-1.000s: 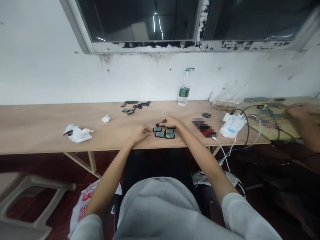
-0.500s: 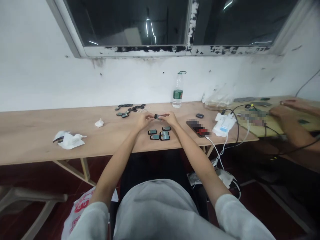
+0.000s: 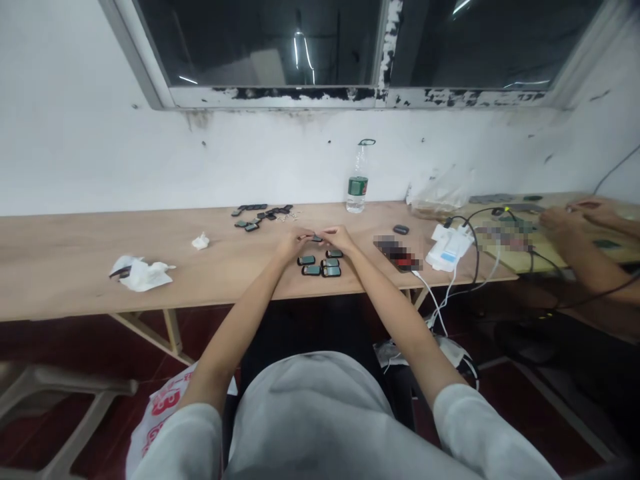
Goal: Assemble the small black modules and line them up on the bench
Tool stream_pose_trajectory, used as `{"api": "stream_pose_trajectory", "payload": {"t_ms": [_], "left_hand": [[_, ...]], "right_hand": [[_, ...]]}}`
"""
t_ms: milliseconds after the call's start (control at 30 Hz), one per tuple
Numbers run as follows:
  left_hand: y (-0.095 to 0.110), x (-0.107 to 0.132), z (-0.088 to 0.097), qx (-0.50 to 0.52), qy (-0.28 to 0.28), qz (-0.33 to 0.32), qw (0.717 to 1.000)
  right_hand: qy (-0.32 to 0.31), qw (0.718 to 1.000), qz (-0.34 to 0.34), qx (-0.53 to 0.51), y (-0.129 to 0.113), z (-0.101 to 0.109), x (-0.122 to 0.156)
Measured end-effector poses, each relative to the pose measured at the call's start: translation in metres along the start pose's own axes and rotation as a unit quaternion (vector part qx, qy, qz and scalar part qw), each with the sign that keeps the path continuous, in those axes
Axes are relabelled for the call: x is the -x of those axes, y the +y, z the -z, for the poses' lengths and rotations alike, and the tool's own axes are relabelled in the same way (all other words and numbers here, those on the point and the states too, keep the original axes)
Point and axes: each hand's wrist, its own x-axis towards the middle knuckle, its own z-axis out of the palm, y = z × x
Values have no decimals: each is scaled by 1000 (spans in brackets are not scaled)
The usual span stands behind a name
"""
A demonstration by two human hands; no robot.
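Observation:
Between my two hands, over the table, is a small dark piece [image 3: 317, 239] with a grey face, much of it covered by fingers. My left hand [image 3: 294, 243] pinches its left side. The fingertips of my right hand [image 3: 338, 237] are closed on its right end. Just below lie several matching rounded black pieces with grey faces, among them one front piece [image 3: 311, 271] and one on the right [image 3: 331, 272]. Farther back is a loose pile of similar dark pieces [image 3: 270, 214], with tiny pale bits [image 3: 291, 217] beside it.
On the wooden table [image 3: 75, 267] are crumpled tissues [image 3: 145, 273] at left and a water bottle [image 3: 357, 187] by the wall. At right lie a phone [image 3: 395, 253], a small black case [image 3: 401, 229] and a white power strip [image 3: 449, 248] with cables. Another person's hands [image 3: 575, 213] work farther right.
The held piece has tilted and sits lower between my fingers, showing less of its face. My hands stay together in nearly the same spot. The view has shifted slightly.

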Motion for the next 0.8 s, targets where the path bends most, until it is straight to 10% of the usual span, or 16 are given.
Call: {"api": "stream_pose_trajectory", "payload": {"t_ms": [267,800], "left_hand": [[-5,-3,-5,-52,-49,-90,993],[-17,1,-4,4,-57,-4,998]], "right_hand": [[-27,1000,-6,5,6,-1,-3],[6,998,-28,50,15,-3,-9]]}}
